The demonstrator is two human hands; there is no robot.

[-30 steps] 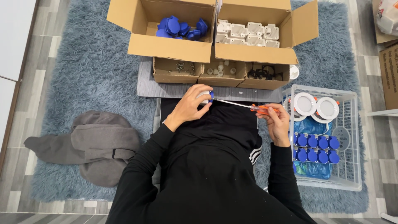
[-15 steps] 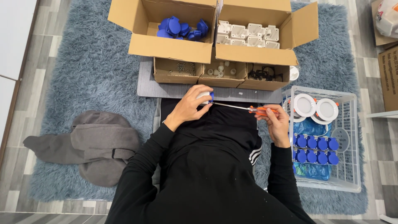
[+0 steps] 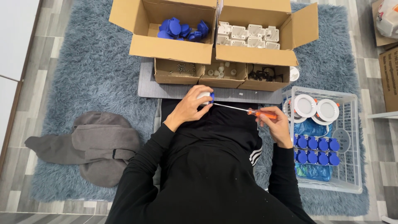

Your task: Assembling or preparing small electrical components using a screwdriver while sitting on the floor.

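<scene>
My left hand grips a small white and blue socket part over my lap. My right hand holds an orange-handled screwdriver, its thin shaft running left with the tip at the part. Both arms are in black sleeves, and I sit on the rug with a grey board in front of me.
Two open cardboard boxes sit ahead, one with blue caps, one with white housings. Three small trays hold screws and little parts. A white wire basket on my right holds round white fittings and blue finished pieces. A grey garment lies left.
</scene>
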